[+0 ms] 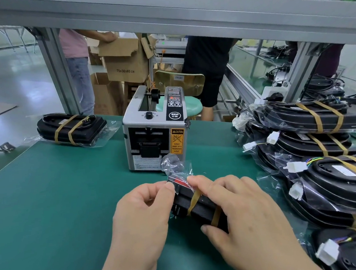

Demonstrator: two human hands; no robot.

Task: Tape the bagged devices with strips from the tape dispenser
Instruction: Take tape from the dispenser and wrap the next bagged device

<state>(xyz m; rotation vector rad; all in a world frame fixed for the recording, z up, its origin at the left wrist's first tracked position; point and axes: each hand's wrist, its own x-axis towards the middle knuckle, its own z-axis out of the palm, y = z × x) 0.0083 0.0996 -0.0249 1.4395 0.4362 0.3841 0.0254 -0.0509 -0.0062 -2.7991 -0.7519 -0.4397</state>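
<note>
My left hand (144, 211) pinches the loose clear film at the end of the small black bagged device (200, 206). My right hand (239, 210) grasps its body, over two tan tape strips (195, 199), low above the green bench mat (50, 196). Judged light, rigid inside, film slippery: grip the body, not the bag tail. The grey tape dispenser (153, 132) stands just behind; taped black units (319, 125) are stacked to the right.

Before me, a green tabletop (50, 196) carries a tape dispenser (153, 132), one taped bagged device (71, 129) far left, and a pile of bagged devices (322, 156) on the right.
</note>
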